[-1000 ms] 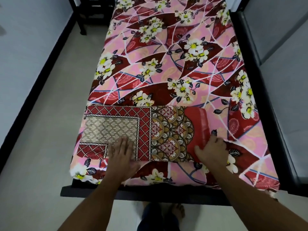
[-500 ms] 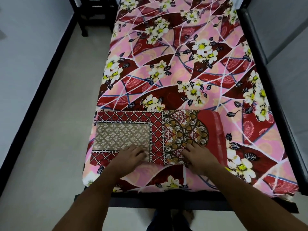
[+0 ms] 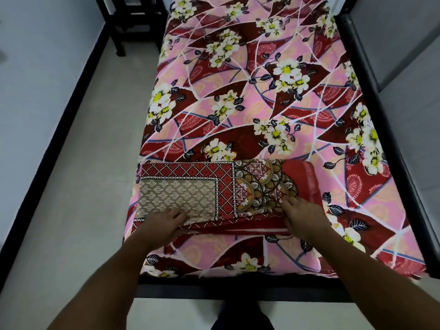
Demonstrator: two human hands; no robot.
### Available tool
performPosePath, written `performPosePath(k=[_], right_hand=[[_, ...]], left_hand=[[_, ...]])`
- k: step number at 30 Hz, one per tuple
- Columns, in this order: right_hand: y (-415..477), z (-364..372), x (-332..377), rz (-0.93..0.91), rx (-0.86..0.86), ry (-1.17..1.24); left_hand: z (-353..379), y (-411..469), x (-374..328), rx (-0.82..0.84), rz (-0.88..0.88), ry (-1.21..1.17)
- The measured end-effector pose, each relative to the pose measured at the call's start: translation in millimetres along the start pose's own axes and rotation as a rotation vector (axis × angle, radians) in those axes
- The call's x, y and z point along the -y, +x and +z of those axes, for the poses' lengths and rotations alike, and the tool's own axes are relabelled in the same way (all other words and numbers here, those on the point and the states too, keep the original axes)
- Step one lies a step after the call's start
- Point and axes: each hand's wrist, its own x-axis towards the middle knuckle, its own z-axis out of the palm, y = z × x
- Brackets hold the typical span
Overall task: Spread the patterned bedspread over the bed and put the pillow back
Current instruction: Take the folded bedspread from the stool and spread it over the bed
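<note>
A folded bedspread (image 3: 214, 186) in red, tan and brown patterns lies across the near end of the bed, on a pink and maroon floral sheet (image 3: 262, 91). My left hand (image 3: 164, 221) grips the near edge of its top layer at the left, fingers curled over the tan panel. My right hand (image 3: 298, 214) grips the same edge at the right, by the brown medallion pattern. The top layer's near edge is lifted a little off the red layers below. No pillow is in view.
The black bed frame (image 3: 238, 290) runs along the foot and the right side (image 3: 385, 139). A dark piece of furniture (image 3: 128, 22) stands at the far left beside the bed. Pale floor (image 3: 83, 186) lies to the left, with a white wall (image 3: 35, 67).
Both hands moved from lying flat on the folded bedspread to its near edge and took hold of the top layer, which has started to lift. The view shifted closer to the bed.
</note>
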Motion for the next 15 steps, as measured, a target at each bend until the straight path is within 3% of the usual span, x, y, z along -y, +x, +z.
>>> performPosePath(k=[4, 6, 10, 15], right_hand=[[4.7, -6.5, -1.4, 0.102, -0.165, 0.061], [9.0, -9.3, -4.7, 0.136, -0.230, 0.026], [7.7, -6.8, -7.6, 0.120, -0.152, -0.135], [7.9, -14.3, -3.4, 0.151, -0.028, -0.201]], left_hand=[[-19.5, 5.6, 12.0, -0.051, 0.000, 0.019], [-28.9, 9.5, 16.3, 0.024, -0.032, 0.014], [-37.6, 9.4, 12.2, 0.331, -0.143, 0.112], [-60.8, 19.9, 16.9, 0.310, -0.241, 0.300]])
